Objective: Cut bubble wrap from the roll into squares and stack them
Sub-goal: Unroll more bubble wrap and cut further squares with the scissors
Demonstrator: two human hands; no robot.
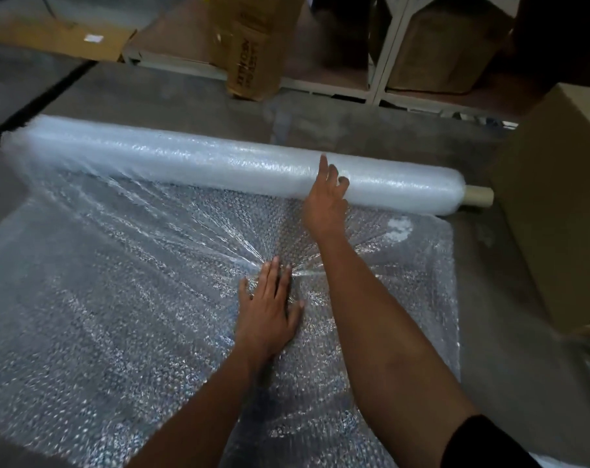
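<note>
A long roll of bubble wrap (192, 160) lies across the grey floor, its cardboard core (479, 196) sticking out at the right end. An unrolled sheet of bubble wrap (101, 298) spreads from the roll toward me. My left hand (270, 309) presses flat on the sheet near its middle, fingers straight, and creases fan out from under it. My right hand (327, 201) reaches forward with fingers extended and touches the near side of the roll toward its right end.
A large cardboard box (564, 204) stands close on the right. A white metal shelf frame (385, 62) with boxes runs along the back, and a brown carton (253, 52) leans in front of it. Flattened cardboard (60, 38) lies at the far left.
</note>
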